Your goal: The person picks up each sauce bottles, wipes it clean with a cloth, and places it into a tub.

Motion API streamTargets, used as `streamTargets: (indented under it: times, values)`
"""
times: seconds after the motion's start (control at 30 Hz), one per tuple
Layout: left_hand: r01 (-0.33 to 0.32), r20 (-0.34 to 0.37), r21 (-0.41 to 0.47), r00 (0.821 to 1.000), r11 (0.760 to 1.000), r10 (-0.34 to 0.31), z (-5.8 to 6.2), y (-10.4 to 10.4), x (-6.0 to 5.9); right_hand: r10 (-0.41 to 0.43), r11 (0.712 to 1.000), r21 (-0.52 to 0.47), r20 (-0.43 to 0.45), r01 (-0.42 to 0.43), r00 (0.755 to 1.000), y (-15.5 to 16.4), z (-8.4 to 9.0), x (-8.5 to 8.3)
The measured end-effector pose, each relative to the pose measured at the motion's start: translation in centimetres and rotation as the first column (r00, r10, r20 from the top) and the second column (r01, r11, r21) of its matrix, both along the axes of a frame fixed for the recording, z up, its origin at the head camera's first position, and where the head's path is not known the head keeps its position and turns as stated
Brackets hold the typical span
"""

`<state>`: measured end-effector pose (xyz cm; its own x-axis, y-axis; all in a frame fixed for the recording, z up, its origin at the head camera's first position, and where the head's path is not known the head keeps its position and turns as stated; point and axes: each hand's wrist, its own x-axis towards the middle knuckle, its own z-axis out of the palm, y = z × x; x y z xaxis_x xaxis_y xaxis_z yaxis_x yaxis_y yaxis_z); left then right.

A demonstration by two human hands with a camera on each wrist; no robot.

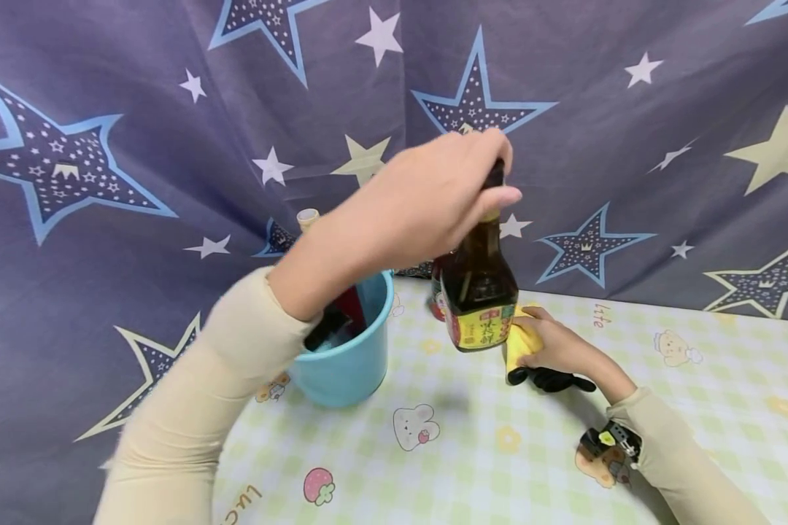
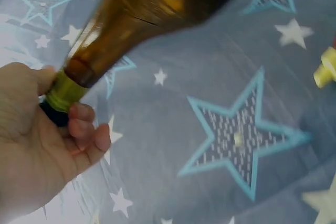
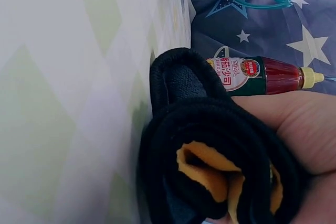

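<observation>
By its neck and cap, my left hand (image 1: 446,189) grips a dark brown soy sauce bottle (image 1: 479,292) with a yellow label. The bottle hangs base down above the table. In the left wrist view, thumb and fingers of the left hand (image 2: 47,135) wrap the cap end of the bottle (image 2: 131,19). My right hand (image 1: 554,346) holds a rolled yellow and black fabric bundle (image 1: 522,343) low at the table. The right wrist view shows the bundle's black outer layer (image 3: 194,124) around yellow fabric, with the right hand (image 3: 310,135) against its side.
A light blue bucket (image 1: 351,379) stands left of the bottle, holding a pale-capped bottle (image 1: 307,219) and something dark red (image 1: 350,308). A ketchup bottle (image 3: 283,75) stands at the back, partly hidden by the soy sauce in the head view. A star-patterned curtain (image 1: 565,168) hangs behind the table.
</observation>
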<state>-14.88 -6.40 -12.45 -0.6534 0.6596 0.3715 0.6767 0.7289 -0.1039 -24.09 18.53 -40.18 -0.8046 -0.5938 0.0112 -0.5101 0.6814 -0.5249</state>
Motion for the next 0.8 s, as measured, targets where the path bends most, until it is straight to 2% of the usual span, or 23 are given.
streamTargets:
  times: [0.2, 0.37, 0.53, 0.8]
  values:
    - [0.058, -0.042, 0.003, 0.997, 0.998, -0.058, 2.3, -2.8, 0.0, -0.013, 1.000, -0.001, -0.005, 0.013, 1.000, 0.0, 0.0, 0.2]
    - [0.082, -0.063, -0.018, 0.995, 0.996, -0.083, 2.7, -5.4, -0.5, -0.024, 1.000, -0.003, -0.010, 0.024, 1.000, -0.2, -0.1, 0.5]
    - [0.025, -0.064, -0.045, 0.998, 0.999, -0.028, 2.5, -7.8, -0.9, -0.025, 1.000, -0.007, -0.011, 0.025, 1.000, -0.2, -0.2, 0.8]
    - [-0.113, -0.048, -0.064, 0.993, 0.992, 0.110, 1.9, -10.7, -0.3, -0.017, 1.000, -0.002, -0.023, 0.017, 1.000, 0.0, 0.0, 1.0]
